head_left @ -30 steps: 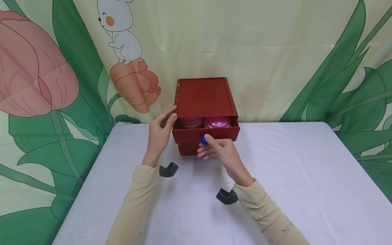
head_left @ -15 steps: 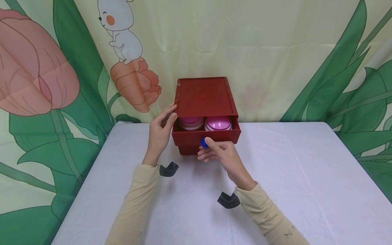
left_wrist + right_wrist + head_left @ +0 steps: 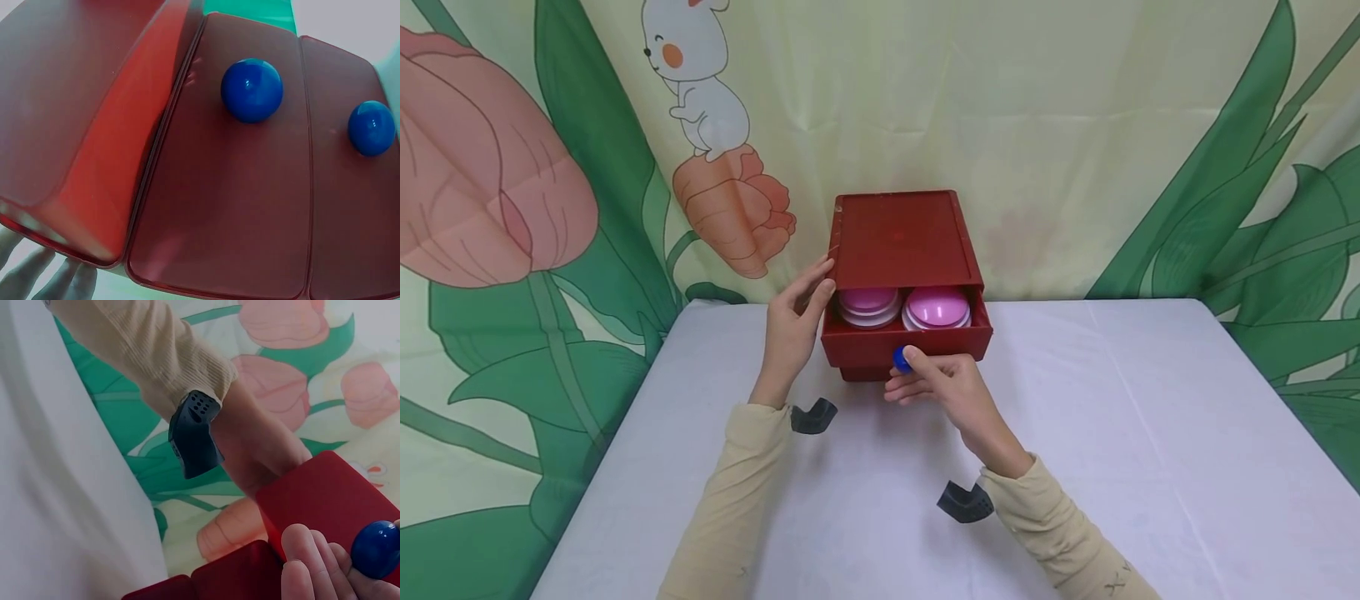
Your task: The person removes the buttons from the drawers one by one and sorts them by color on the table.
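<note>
A dark red drawer cabinet (image 3: pixel 898 242) stands at the back of the table in the head view. Its top drawer (image 3: pixel 857 347) is pulled part way out, and inside sit two round pink domed things (image 3: pixel 938 308) with white rims. Between thumb and fingers, my right hand (image 3: pixel 946 385) pinches the drawer's blue round knob (image 3: pixel 902 359), also seen in the right wrist view. Against the cabinet's left side rests my left hand (image 3: pixel 788 333), its fingers extended and its thumb near the front edge. In the left wrist view, two lower drawers (image 3: pixel 219 187) are closed, each with a blue knob (image 3: pixel 252 90).
A white cloth covers the table (image 3: pixel 1112 450). Right behind the cabinet hangs a printed curtain (image 3: pixel 1045 150) with tulips, leaves and a rabbit on a carrot. Black angled pieces (image 3: pixel 814 416) sit at both cuffs.
The top drawer has slid further out towards me with my right hand on its knob, showing more of the pink domed things. My left hand stays at the cabinet's side.
</note>
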A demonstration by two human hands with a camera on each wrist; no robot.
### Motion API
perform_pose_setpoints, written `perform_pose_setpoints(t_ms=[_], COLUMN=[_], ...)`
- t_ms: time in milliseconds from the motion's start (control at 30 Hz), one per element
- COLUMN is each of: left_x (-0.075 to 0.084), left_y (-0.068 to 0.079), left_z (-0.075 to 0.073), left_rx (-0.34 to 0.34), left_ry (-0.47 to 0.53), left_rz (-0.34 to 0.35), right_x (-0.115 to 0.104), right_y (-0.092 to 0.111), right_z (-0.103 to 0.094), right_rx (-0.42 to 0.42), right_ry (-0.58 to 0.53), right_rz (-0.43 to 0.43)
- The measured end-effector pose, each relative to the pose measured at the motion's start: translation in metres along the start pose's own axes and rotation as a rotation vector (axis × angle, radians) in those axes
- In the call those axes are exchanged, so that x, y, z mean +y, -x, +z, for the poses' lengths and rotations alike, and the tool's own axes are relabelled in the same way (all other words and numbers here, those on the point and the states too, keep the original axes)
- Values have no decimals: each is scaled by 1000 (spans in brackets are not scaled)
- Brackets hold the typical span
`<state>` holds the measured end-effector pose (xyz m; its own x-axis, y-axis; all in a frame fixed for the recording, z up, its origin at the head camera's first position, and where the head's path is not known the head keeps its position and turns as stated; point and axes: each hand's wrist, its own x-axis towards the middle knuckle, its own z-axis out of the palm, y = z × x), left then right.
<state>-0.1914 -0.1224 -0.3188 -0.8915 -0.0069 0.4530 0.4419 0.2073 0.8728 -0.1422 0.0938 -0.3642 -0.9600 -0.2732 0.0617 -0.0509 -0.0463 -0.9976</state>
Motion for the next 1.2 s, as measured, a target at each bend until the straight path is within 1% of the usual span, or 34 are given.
perform_pose_setpoints(t_ms=[400,867,1200], left_x=[-1,-3,0], left_y=[0,0,1], left_z=[0,0,0], left_rx=[6,8,5], left_ry=[7,13,-1], left_rz=[-4,3,-22], right_x=[-1,-1,-3], right_y=[6,14,19], right_z=[0,1,2], right_rx=[-17,-19,-20], right_ry=[13,51,72], right_rz=[-11,1,13])
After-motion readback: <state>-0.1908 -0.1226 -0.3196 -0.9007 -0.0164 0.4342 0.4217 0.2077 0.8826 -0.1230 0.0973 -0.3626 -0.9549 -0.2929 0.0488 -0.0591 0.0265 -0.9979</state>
